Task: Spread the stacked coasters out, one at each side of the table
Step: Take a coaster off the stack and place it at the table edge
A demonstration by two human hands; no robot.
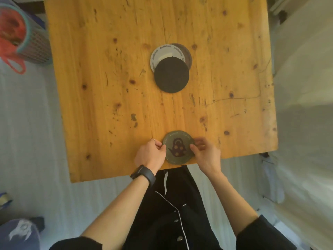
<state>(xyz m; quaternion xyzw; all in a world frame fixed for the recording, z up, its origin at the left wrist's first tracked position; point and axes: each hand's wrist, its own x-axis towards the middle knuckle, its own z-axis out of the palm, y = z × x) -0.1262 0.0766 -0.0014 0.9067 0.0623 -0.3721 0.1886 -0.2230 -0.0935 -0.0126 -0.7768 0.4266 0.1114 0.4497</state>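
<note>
**One coaster at the near side, three left in the middle**

The green coaster (179, 147), which carries a dark teapot drawing, lies at the near edge of the wooden bench (108, 87), just in front of the person; the left hand (150, 156) pinches its left rim with the fingertips, and the right hand (207, 152) does the same at the right rim, so both hands are closed on it; it seems to rest flat on the wood, though I cannot tell if it is fully released to the surface. I judge this first placement as nearly done.

The rest of the stack (171, 67) stays near the centre of the bench, already fanned a little; the black coaster (171, 74) is on top and nearest, the white coaster (162, 55) with printed letters is partly under it, and a grey coaster (187, 53) shows behind at the right. These three overlap one another; the far, left and right sides have no coaster yet, so most of the task is left.
</note>
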